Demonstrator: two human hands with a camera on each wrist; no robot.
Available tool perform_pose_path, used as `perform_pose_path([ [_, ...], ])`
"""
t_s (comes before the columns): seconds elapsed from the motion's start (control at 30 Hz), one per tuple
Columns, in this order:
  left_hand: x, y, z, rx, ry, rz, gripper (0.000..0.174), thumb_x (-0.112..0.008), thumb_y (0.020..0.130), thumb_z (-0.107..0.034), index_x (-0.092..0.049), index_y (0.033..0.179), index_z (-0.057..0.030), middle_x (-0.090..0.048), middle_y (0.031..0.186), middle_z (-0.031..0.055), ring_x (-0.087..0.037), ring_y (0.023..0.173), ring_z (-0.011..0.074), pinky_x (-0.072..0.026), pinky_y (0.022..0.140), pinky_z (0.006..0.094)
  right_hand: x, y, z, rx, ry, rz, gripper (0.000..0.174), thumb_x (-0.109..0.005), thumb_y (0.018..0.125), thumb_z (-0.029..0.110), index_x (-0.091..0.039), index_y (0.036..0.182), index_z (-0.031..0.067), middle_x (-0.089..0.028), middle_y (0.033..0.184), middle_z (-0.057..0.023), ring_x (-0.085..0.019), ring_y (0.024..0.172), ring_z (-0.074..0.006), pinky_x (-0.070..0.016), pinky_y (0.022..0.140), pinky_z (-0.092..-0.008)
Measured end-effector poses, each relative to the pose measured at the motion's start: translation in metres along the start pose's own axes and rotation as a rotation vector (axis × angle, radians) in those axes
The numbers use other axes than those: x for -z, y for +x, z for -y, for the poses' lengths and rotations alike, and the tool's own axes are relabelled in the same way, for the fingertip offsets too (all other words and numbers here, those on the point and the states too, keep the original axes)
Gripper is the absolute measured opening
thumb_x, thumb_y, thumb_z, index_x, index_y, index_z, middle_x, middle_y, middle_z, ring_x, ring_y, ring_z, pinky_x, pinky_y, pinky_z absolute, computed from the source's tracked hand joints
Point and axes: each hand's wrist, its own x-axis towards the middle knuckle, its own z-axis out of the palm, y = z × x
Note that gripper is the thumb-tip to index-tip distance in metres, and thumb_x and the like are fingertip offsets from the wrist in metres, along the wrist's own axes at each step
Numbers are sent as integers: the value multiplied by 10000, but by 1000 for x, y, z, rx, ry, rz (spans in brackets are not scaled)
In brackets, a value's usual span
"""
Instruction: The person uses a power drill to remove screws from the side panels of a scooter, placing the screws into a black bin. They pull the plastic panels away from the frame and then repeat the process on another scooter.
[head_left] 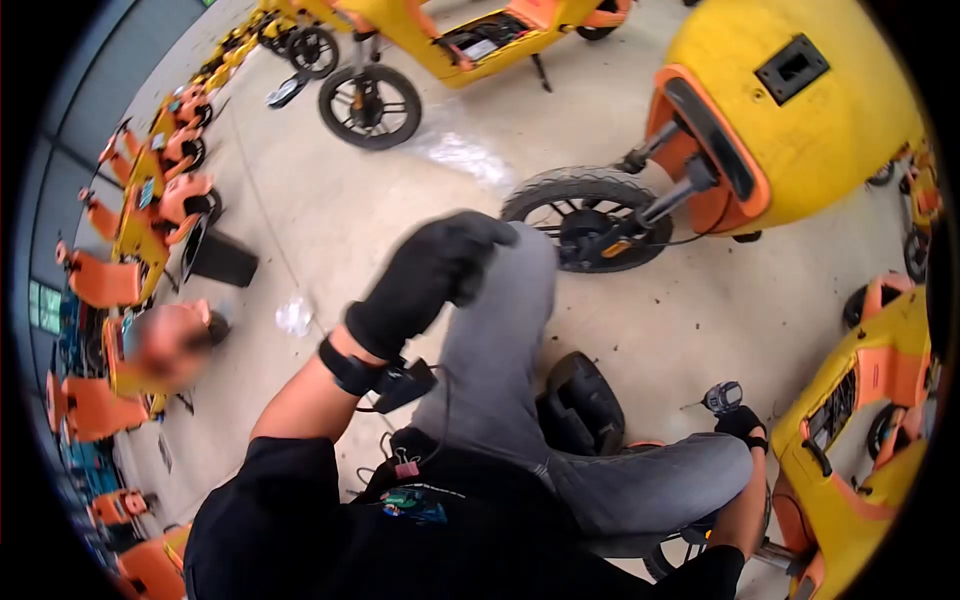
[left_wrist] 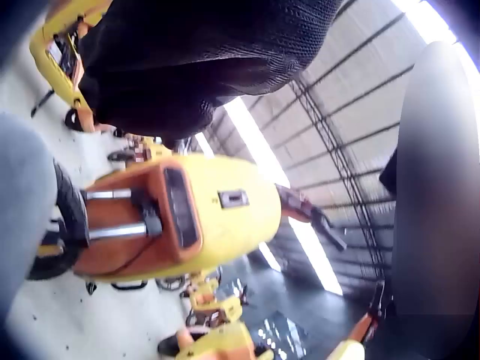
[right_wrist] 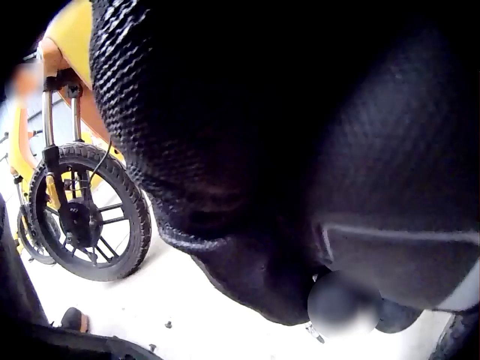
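My left hand [head_left: 430, 280], in a black glove, is raised beside the bent grey-trousered knee [head_left: 525, 260], fingers loosely bent and nothing visible in them. In the left wrist view the dark glove [left_wrist: 202, 67] fills the top. Low at the right of the head view, my gloved right hand [head_left: 738, 423] grips a grey and black power driver [head_left: 721, 398], its thin bit pointing left. The right glove [right_wrist: 225, 165] covers much of the right wrist view, hiding most of what it holds.
A yellow scooter front [head_left: 800, 110] with its black wheel [head_left: 590, 220] stands ahead. Another yellow scooter [head_left: 850, 400] is at the right. A black molded part [head_left: 582, 405] lies between the legs. Orange-seated scooters line the left, near a black bin [head_left: 222, 257] and clear plastic [head_left: 294, 315].
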Motion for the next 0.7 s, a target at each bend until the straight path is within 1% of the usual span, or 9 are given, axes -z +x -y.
perform_pose_path([
  [0.07, -31, 24, 31, 30, 220, 318, 262, -417, 927, -190, -588, 1032, -21, -530, 752, 7, -477, 562, 95, -375, 514, 242, -20, 9, -26, 20, 14, -4, 152, -629, 647, 217, -639, 681, 70, -642, 762, -188, -634, 747, -334, -505, 635, -400],
  [0.13, -68, 49, 113, -421, 539, 636, 291, -474, 918, -221, -569, 1081, 0, -633, 935, 117, -594, 895, 282, -452, 816, 380, -42, 16, -48, 77, 42, -24, 146, -632, 655, 211, -632, 666, 65, -632, 706, -179, -629, 707, -340, -497, 617, -400],
  [0.23, -121, 47, 115, -247, 903, 1145, 413, -558, 851, -349, -577, 1102, -22, -630, 984, 141, -597, 913, 304, -441, 851, 356, -19, 3, -27, 0, 154, 33, 144, -651, 662, 223, -638, 657, 79, -641, 715, -151, -635, 704, -319, -490, 607, -393],
  [0.27, -131, 48, 115, -240, 1007, 1242, 435, -574, 833, -372, -581, 1099, -29, -629, 990, 145, -595, 917, 305, -442, 849, 357, -42, 17, -51, 392, -358, -101, 143, -667, 665, 244, -646, 650, 103, -657, 743, -113, -640, 699, -288, -481, 603, -375],
  [0.3, -141, 48, 114, -239, 1104, 1343, 457, -591, 815, -396, -585, 1096, -36, -628, 996, 150, -592, 921, 307, -442, 847, 357, -50, 22, -67, 490, -454, -54, 152, -676, 658, 265, -655, 661, 115, -668, 779, -97, -640, 702, -273, -478, 611, -358],
  [0.33, -150, 50, 126, -217, 1135, 1404, 448, -586, 818, -391, -587, 1093, -38, -628, 996, 149, -591, 920, 307, -442, 847, 357, -67, 31, -85, 325, -179, -82, 157, -678, 661, 262, -663, 679, 106, -666, 759, -110, -633, 690, -287, -482, 609, -379],
  [0.43, -166, 54, 183, -107, 1062, 1396, 422, -572, 825, -376, -591, 1083, -42, -629, 995, 147, -589, 917, 308, -441, 849, 357, -62, 55, -84, 233, -274, -35, 244, -735, 618, 276, -682, 709, 55, -649, 717, -171, -656, 717, -286, -514, 616, -400],
  [0.47, -173, 57, 201, -60, 1042, 1373, 413, -567, 828, -370, -593, 1079, -43, -630, 994, 146, -589, 917, 309, -441, 849, 357, 14, 33, -19, -210, 28, 280, 168, -624, 707, 207, -690, 835, 122, -668, 878, -134, -652, 842, -275, -519, 696, -370],
  [0.7, -175, 87, 244, 190, 895, 1192, 358, -535, 846, -335, -603, 1055, -53, -633, 991, 141, -585, 911, 312, -439, 852, 357, 41, 65, -17, 80, 18, 347, 209, -676, 619, 128, -685, 815, 57, -662, 736, -153, -635, 715, -235, -457, 582, -367],
])
